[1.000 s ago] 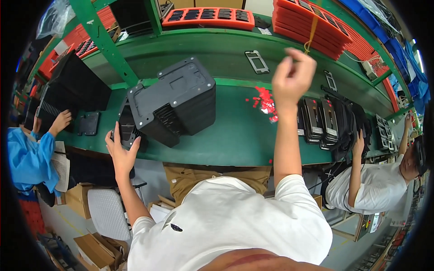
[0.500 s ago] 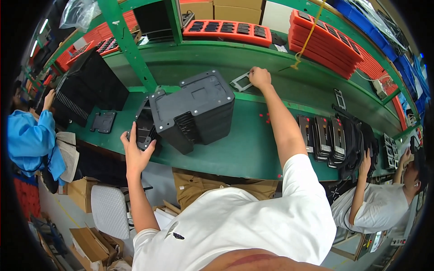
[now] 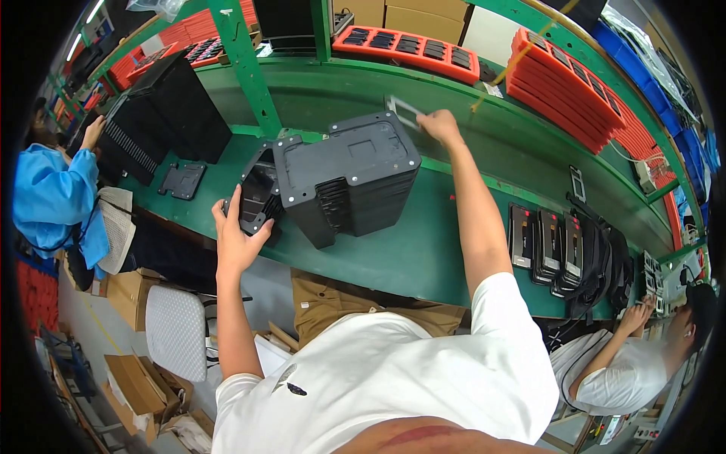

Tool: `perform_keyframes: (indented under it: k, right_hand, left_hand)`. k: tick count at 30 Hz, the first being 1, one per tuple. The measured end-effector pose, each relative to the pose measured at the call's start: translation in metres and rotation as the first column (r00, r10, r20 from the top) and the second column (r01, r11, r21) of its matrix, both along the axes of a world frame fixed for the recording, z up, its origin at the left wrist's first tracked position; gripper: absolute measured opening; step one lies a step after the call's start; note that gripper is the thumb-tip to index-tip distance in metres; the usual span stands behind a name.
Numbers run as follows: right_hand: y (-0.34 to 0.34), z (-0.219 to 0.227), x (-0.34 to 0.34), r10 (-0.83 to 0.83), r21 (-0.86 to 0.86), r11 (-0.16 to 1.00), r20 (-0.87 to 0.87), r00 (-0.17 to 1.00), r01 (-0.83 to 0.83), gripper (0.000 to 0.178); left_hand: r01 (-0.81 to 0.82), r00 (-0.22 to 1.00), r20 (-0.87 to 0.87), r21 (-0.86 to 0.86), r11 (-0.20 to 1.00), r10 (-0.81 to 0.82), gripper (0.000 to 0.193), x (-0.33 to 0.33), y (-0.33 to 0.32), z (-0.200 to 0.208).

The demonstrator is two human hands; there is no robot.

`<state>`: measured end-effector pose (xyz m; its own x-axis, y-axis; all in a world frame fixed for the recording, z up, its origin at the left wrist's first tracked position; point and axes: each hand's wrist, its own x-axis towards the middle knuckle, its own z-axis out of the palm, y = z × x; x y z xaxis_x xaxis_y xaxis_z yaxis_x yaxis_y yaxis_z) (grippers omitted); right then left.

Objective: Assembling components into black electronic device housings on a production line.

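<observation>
My left hand (image 3: 242,236) is closed on the edge of a black plastic frame-like panel (image 3: 261,191), which is tilted up beside a tall stack of black panels (image 3: 346,155). The stack stands on the green bench, with screws or round studs near the corners of its top piece. Out beyond the stack's right side, my right hand (image 3: 440,127) pinches one end of a thin grey rectangular frame (image 3: 404,110) with an open middle. That frame is held up by the back ledge, slightly blurred.
Taller black stacks (image 3: 178,110) and a loose black panel (image 3: 182,181) are on the left, by a co-worker in blue (image 3: 57,200). Dark flat parts (image 3: 547,242) and black straps (image 3: 597,257) lie right, near another co-worker (image 3: 628,371). Red trays (image 3: 408,57) line the shelf.
My right hand has raised the grey frame from the back ledge and brought it left toward the stack. My left hand keeps its hold. The whole view has shifted a little.
</observation>
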<state>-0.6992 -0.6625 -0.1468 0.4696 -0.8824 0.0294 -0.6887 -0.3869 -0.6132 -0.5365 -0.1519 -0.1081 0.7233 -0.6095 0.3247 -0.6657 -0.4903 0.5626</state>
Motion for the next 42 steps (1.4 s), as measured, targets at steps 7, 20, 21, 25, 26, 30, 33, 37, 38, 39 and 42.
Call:
perform_keyframes:
  k: [7,20,21,25,26,30,33,37,38,39,42]
  right_hand:
    - [0.165,0.175,-0.025,0.303,-0.170,0.953,0.444,0.844,-0.253,0.020]
    - [0.288,0.181,-0.039,0.359,-0.720,0.614,-0.112,0.927,-0.324,0.029]
    - [0.289,0.179,-0.041,0.356,-0.719,0.615,-0.114,0.928,-0.324,0.029]
    - [0.291,0.173,-0.046,0.286,-0.741,0.618,-0.098,0.953,-0.262,0.030]
    - [0.288,0.172,-0.043,0.339,-0.773,0.582,-0.051,0.940,-0.252,0.027]
    - [0.261,0.162,-0.068,0.623,-0.790,0.539,0.139,0.770,-0.293,0.019]
    - [0.242,0.129,-0.126,0.709,-0.706,0.621,0.321,0.628,-0.341,0.015]
    - [0.209,0.050,-0.238,0.175,-0.586,0.810,0.223,0.959,-0.012,0.025]
    - [0.205,0.033,-0.259,-0.095,-0.664,0.737,0.079,0.992,0.123,0.030]
    - [0.203,0.010,-0.284,-0.112,-0.662,0.737,0.078,0.991,0.135,0.030]
    - [0.194,-0.035,-0.316,-0.370,-0.661,0.711,-0.059,0.927,0.241,0.038]
  left_hand:
    - [-0.009,1.000,0.022,0.056,0.998,0.008,0.092,-0.005,0.007,0.025]
    - [0.295,0.829,0.492,0.019,0.955,-0.266,0.064,-0.074,-0.059,0.119]
    - [0.277,0.832,0.493,0.032,0.960,-0.256,0.063,-0.075,-0.062,0.118]
    - [0.275,0.832,0.490,0.043,0.960,-0.260,0.066,-0.075,-0.075,0.121]
    - [0.319,0.824,0.480,0.045,0.947,-0.301,0.066,-0.075,-0.078,0.122]
    - [0.320,0.849,0.448,-0.012,0.947,-0.281,0.052,-0.064,-0.066,0.119]
    - [0.468,0.766,0.575,-0.189,0.863,-0.289,0.028,-0.082,-0.034,0.112]
    - [0.361,0.896,0.420,-0.498,0.788,-0.145,0.016,-0.070,0.048,0.031]
    - [0.277,0.957,0.234,-0.561,0.780,-0.172,0.018,-0.072,0.064,0.010]
    - [0.213,0.976,0.092,-0.587,0.781,-0.197,0.020,-0.078,0.069,-0.001]
    - [0.167,0.960,-0.092,-0.571,0.804,-0.264,0.022,-0.095,0.058,-0.020]
